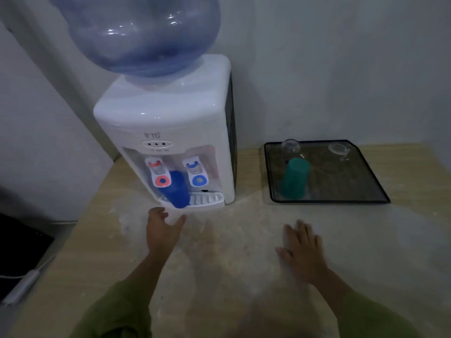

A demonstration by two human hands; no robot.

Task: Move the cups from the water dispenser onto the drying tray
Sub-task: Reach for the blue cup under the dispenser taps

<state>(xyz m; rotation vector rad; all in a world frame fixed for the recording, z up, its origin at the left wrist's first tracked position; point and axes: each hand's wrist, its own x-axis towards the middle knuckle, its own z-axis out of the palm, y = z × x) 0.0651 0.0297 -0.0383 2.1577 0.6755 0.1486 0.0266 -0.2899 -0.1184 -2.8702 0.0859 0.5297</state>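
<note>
Three cups already sit on the dark rectangular mesh-lined drying tray to the right of the dispenser: an upside-down teal plastic cup at front left, a clear glass cup behind it at the back left corner, and another clear glass cup near the back right. Glass ones are faint, so orientation is hard to tell.

One cup left on the white tabletop water dispenser with the big blue water bottle on top: a blue plastic cup, tilted, resting on the white drip grille under the red-tab tap, left of the blue-tab tap. No other cup visible on the dispenser. So I'd judge the task mostly done, with the final pick and transfer remaining.

Left hand is just in front of the drip tray, right below the blue cup, fingers and thumb spread in a loose open curl. It holds nothing and isn't touching the cup; it may be brushing the drip tray's front edge, can't tell for sure. Looks set up to take the cup.

Right hand is open, fingers flat and spread, palm down on or just above the pale wood-look bench, empty, well apart from tray and dispenser. Slight motion blur on it.
</note>
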